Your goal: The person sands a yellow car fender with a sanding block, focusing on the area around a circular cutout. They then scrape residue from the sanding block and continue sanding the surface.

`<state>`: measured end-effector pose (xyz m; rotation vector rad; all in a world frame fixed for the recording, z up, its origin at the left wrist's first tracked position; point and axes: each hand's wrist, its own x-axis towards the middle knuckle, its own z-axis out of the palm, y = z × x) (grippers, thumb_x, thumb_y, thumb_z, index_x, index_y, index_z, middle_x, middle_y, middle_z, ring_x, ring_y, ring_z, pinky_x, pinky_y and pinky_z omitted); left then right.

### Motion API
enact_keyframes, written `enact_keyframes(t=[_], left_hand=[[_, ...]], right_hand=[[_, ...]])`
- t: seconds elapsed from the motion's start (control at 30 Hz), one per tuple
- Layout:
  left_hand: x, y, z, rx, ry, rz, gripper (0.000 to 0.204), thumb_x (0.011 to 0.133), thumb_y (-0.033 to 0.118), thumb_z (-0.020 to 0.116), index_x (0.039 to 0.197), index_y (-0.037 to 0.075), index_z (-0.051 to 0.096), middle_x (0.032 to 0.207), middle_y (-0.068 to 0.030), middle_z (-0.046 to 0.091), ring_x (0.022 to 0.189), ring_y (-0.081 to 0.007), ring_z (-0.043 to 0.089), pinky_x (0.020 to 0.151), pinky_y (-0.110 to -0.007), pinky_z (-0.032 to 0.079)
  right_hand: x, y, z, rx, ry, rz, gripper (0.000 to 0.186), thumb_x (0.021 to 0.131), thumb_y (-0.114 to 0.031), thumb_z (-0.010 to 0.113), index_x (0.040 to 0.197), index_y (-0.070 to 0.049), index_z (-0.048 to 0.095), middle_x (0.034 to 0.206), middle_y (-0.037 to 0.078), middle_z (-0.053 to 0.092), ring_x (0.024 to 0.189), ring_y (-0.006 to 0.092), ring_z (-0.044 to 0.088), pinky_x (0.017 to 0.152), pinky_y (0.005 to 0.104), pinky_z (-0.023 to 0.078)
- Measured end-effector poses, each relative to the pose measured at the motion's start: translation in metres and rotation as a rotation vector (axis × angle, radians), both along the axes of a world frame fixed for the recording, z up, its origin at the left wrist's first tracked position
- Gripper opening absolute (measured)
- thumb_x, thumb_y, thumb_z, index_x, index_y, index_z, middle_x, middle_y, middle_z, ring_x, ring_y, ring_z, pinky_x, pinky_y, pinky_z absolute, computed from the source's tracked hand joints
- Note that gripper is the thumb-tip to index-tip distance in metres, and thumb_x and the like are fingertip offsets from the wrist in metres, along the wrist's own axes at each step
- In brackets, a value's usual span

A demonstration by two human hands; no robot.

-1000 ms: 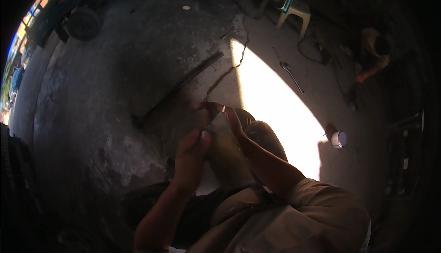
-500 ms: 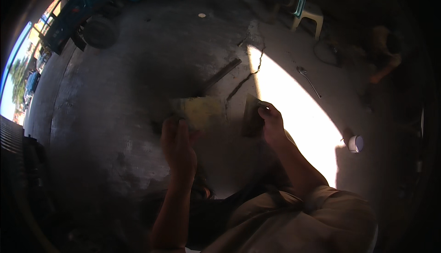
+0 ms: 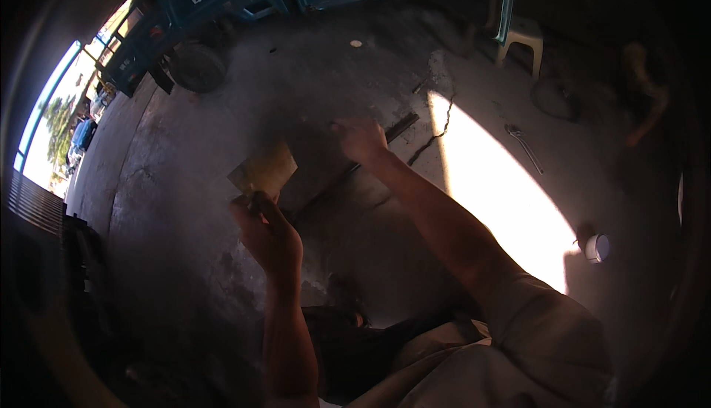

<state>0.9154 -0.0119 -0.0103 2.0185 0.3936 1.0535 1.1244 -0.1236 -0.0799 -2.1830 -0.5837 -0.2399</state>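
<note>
Fingers [image 3: 255, 204] pinching tan sheet's [image 3: 264, 169] lower edge, right hand [image 3: 361, 138] seemingly empty

Bare concrete floor [image 3: 222, 149] around both hands; long dark metal bar [image 3: 355, 167] just beneath the right hand [image 3: 361, 138].

Things counted around two hands

One tan sheet [image 3: 264, 169] is held in the left hand [image 3: 270, 236]; beyond the right hand [image 3: 361, 138], one metal bar [image 3: 396, 125], one wrench [image 3: 523, 145], one stool [image 3: 521, 38] and one white cup [image 3: 597, 247] are seen.
</note>
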Motion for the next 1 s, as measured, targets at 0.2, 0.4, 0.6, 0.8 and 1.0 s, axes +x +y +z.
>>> enact_keyframes(t=[0.2,0.4,0.6,0.8,1.0], left_hand=[[-0.019,0.03,0.011,-0.219,0.113,0.172,0.024,0.108,0.018,0.045,0.117,-0.005,0.045,0.117,-0.0256,0.062,0.106,-0.0294,0.069,0.09,-0.039,0.056],[-0.023,0.032,0.007,-0.334,0.016,0.048,0.024,0.105,0.016,0.051,0.118,-0.003,0.044,0.118,-0.0201,0.06,0.104,-0.0274,0.068,0.093,-0.039,0.057],[-0.014,0.022,0.018,-0.646,-0.055,-0.168,0.015,0.103,0.012,0.056,0.112,0.002,0.049,0.109,-0.0123,0.063,0.098,-0.0212,0.068,0.09,-0.038,0.06],[-0.017,0.031,0.016,-0.859,-0.163,-0.324,0.013,0.103,0.011,0.057,0.114,0.004,0.057,0.107,-0.0082,0.066,0.093,-0.0157,0.068,0.085,-0.036,0.061],[-0.02,0.015,0.008,-1.043,-0.023,-0.432,0.013,0.103,0.014,0.058,0.111,0.005,0.063,0.101,-0.0034,0.067,0.086,-0.0092,0.064,0.067,-0.025,0.052]], right_hand=[[-0.012,-0.099,-0.139,-0.233,0.204,-0.151,0.032,0.102,-0.034,0.053,0.123,-0.02,0.072,0.106,0.015,0.074,0.1,0.0372,0.069,0.085,0.0491,0.056],[-0.093,-0.164,-0.2,-0.084,0.486,-0.278,0.027,0.1,-0.028,0.059,0.118,-0.014,0.074,0.1,0.018,0.074,0.094,0.0334,0.072,0.082,0.0411,0.056],[-0.093,-0.173,-0.204,0.415,0.571,-0.231,0.03,0.102,-0.027,0.061,0.108,0.0,0.072,0.093,0.01,0.074,0.086,0.0202,0.07,0.08,0.0337,0.055],[-0.106,-0.133,-0.079,1.208,1.091,0.004,0.03,0.103,-0.027,0.058,0.117,-0.001,0.066,0.097,0.003,0.069,0.09,0.0165,0.065,0.082,0.0324,0.053],[-0.097,-0.127,-0.06,1.514,1.065,0.679,0.035,0.106,-0.03,0.052,0.128,-0.005,0.058,0.076,-0.003,0.056,0.073,0.014,0.054,0.092,0.0345,0.051]])
